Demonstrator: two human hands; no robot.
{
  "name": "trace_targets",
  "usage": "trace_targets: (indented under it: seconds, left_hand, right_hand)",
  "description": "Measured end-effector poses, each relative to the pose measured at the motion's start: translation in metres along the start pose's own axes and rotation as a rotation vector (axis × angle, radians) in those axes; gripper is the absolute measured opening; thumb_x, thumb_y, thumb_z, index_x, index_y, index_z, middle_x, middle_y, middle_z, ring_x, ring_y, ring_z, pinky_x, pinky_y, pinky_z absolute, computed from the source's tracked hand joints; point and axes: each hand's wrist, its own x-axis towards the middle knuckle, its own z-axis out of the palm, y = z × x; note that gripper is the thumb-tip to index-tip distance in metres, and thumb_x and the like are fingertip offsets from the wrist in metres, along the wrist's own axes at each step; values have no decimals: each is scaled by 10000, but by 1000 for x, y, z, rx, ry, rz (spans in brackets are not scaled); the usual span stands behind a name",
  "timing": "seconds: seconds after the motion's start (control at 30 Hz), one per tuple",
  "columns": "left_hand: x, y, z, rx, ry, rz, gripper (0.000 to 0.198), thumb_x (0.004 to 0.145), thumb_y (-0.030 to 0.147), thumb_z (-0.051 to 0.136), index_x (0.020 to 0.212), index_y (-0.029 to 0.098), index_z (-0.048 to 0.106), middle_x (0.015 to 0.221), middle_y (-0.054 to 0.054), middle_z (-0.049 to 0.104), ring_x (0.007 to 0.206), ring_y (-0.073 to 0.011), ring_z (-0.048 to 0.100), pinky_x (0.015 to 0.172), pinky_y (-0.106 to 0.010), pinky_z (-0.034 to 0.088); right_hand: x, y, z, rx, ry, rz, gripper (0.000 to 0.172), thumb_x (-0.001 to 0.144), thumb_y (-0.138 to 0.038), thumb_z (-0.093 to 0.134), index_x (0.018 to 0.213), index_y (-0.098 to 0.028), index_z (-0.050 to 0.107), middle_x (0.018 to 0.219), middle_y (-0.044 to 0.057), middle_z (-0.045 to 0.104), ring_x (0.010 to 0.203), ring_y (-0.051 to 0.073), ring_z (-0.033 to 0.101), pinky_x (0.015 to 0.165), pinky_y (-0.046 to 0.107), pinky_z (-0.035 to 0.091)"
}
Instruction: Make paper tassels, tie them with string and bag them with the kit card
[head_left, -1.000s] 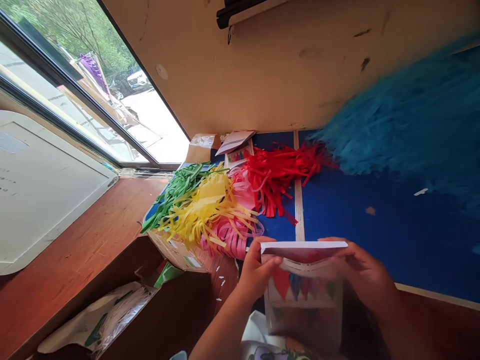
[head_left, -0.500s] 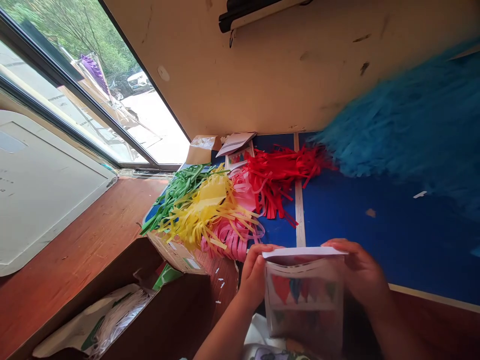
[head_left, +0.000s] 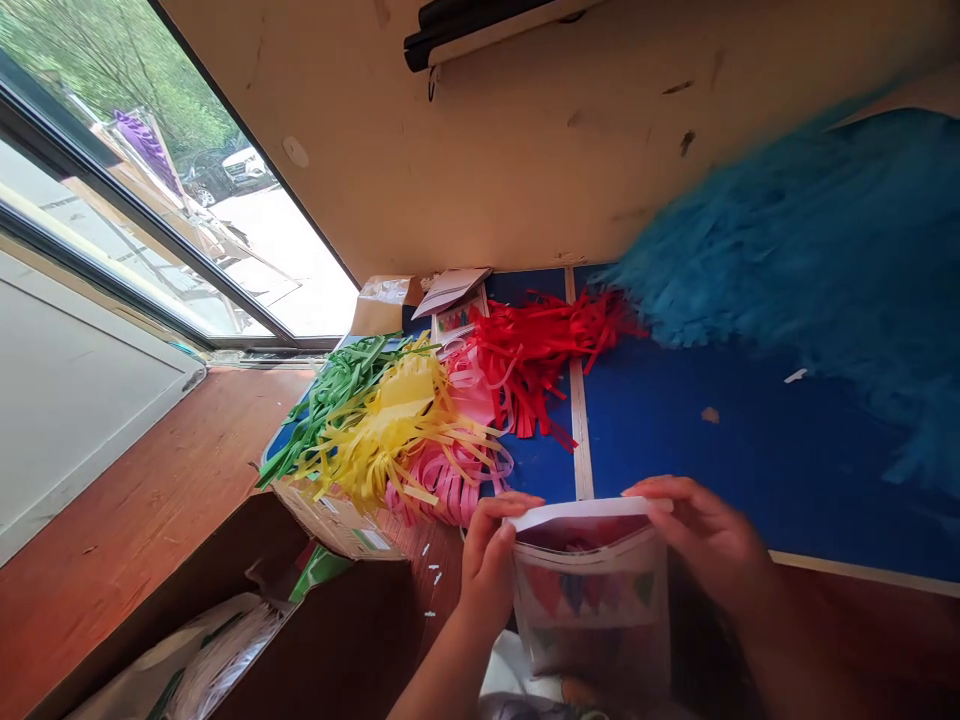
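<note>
Between my two hands is a clear plastic bag [head_left: 592, 620] with a white top edge and coloured pennant shapes showing through its front. My left hand [head_left: 491, 550] pinches the bag's upper left corner. The upper right corner is gripped by my right hand [head_left: 705, 535]. The bag's mouth gapes a little between them, and something reddish shows inside. Beyond my left hand, bunches of paper tassels lie on the blue table [head_left: 660, 430]: green [head_left: 345, 390], yellow [head_left: 405, 410], pink [head_left: 457, 460] and red [head_left: 547, 340].
A heap of blue tassels [head_left: 795, 240] covers the table's right side. Behind the pink tassels lie a brown packet [head_left: 382, 303] and flat printed packets [head_left: 454, 290]. An open cardboard box [head_left: 337, 620] stands at lower left. A window [head_left: 187, 200] and wall [head_left: 510, 160] bound the far side.
The bag's mouth has opened wider between my hands, showing more of the inside. The surroundings have shifted slightly left in view as my head turned.
</note>
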Motion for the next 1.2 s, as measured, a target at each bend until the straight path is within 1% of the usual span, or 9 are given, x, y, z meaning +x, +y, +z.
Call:
trace_targets:
  seconds: [0.1, 0.2, 0.47, 0.6, 0.73, 0.83, 1.0, 1.1, 1.2]
  left_hand:
    - [6, 3, -8, 205, -115, 216, 139, 881, 271, 497, 924, 186, 599, 972, -82, 640, 906, -218, 627, 788, -362, 491]
    - [14, 7, -17, 327, -286, 325, 123, 863, 233, 541, 976, 191, 562, 969, -76, 619, 881, -193, 618, 757, -322, 489]
    - [14, 23, -21, 132, -410, 93, 41, 875, 228, 557, 899, 196, 552, 1034, -59, 649, 972, -174, 603, 839, -313, 462]
    - [8, 26, -18, -41, -467, -7, 293, 806, 403, 640, 973, 188, 529, 1109, -111, 632, 1053, -253, 589, 843, -383, 478]
    - [7, 27, -15, 86, -462, 55, 141, 855, 245, 600, 921, 185, 491, 1044, -109, 668, 984, -201, 628, 785, -316, 503]
    - [6, 22, -12, 225, -365, 150, 117, 865, 203, 576, 869, 195, 460, 940, -89, 688, 868, -167, 662, 698, -263, 522]
    - [4, 11, -8, 274, -247, 342, 151, 845, 245, 611, 909, 222, 476, 876, -38, 669, 769, -148, 675, 633, -228, 535]
    - [4, 10, -12, 371, -255, 434, 335, 804, 416, 630, 1053, 228, 510, 858, -51, 678, 736, -162, 677, 624, -234, 539]
    - [7, 15, -17, 529, -335, 535, 599, 755, 561, 578, 1229, 207, 483, 842, -82, 690, 705, -173, 671, 619, -247, 543]
  right_hand:
    - [2, -1, -5, 3, -25, 118, 200, 762, -397, 656, 896, -249, 649, 891, 24, 658, 759, 138, 600, 668, 212, 487]
    - [8, 2, -15, -13, -153, 96, 198, 729, -387, 693, 838, -222, 677, 873, 46, 658, 786, 156, 605, 689, 229, 496]
    - [11, -5, -25, 79, -321, 79, 84, 742, -300, 697, 701, -228, 682, 889, 28, 632, 761, 132, 604, 669, 227, 490]
    - [10, -10, -26, -16, -263, 24, 111, 733, -326, 700, 690, -225, 683, 871, 39, 637, 769, 143, 608, 672, 227, 499]
    - [6, -18, -21, -57, -205, 60, 186, 691, -384, 718, 642, -211, 671, 864, 57, 638, 744, 163, 612, 668, 251, 520]
    - [0, -24, -17, -71, -170, 137, 221, 660, -428, 728, 628, -217, 668, 883, 59, 645, 763, 172, 623, 693, 253, 530]
    - [-3, -22, -24, -99, -297, 120, 274, 587, -458, 767, 706, -223, 690, 905, 96, 676, 863, 245, 644, 741, 320, 551]
    - [-3, -16, -30, -190, -349, 41, 195, 629, -382, 758, 750, -237, 708, 903, 87, 682, 840, 222, 658, 728, 277, 553]
    - [-6, -15, -30, -240, -270, -10, 147, 675, -385, 727, 715, -244, 712, 863, 66, 682, 764, 186, 663, 709, 238, 549]
